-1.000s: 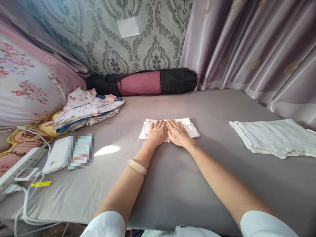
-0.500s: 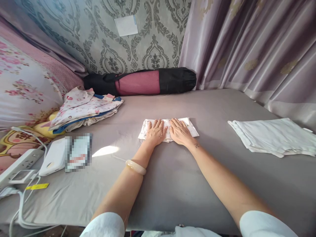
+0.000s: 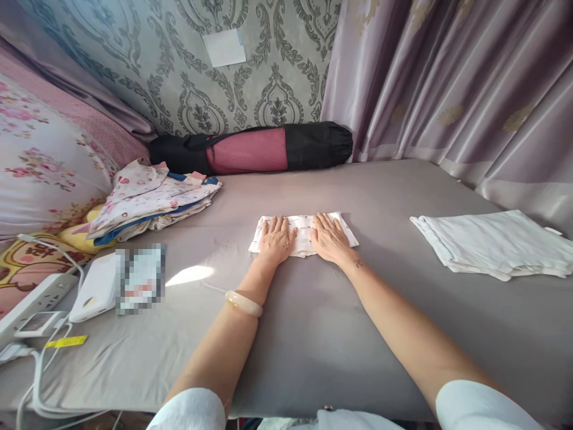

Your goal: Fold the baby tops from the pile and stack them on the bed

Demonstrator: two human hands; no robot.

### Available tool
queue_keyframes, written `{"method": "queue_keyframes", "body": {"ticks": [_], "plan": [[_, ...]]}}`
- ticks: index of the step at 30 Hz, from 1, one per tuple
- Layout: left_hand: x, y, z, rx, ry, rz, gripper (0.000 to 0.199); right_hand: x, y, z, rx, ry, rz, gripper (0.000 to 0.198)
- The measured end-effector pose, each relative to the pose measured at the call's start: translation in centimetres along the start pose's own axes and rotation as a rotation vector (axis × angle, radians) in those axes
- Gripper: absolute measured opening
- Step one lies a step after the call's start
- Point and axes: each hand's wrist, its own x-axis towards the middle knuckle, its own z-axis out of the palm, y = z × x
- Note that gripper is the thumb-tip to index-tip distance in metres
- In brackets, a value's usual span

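Note:
A white garment with small printed marks (image 3: 304, 235) lies folded into a flat rectangle on the grey bed sheet (image 3: 308, 334). My left hand (image 3: 276, 240) rests flat on its left half, fingers stretched out and pointing away from me. On the right half lies my right hand (image 3: 330, 239), palm down with the fingers extended. A strip of the printed cloth shows between the two hands. Both palms hide part of the garment beneath them, and neither hand grips it.
At right lies a folded white garment (image 3: 496, 245). A pile of printed clothes (image 3: 143, 197) sits at left, near a white power bank (image 3: 96, 286), a blurred-out item (image 3: 141, 278) and a power strip (image 3: 38, 304) with cables. A black and pink rolled bag (image 3: 246, 149) lies along the wall.
My hands have slid slightly apart over the folded garment, so the strip of cloth between them is wider. The whole view has shifted a little; other things stay in place.

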Motion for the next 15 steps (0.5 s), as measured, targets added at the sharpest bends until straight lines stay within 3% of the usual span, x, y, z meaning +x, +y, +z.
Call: {"method": "queue_keyframes", "body": {"ticks": [8,15], "plan": [[0.03,0.03,0.01,0.011,-0.027,-0.004,0.059,-0.01,-0.11,0.02,0.008,-0.005,0.009,0.058],[-0.14,-0.62,0.24,0.034,0.117,-0.054,0.054,-0.1,0.23,-0.18,0.002,0.063,0.074,0.061]]}}
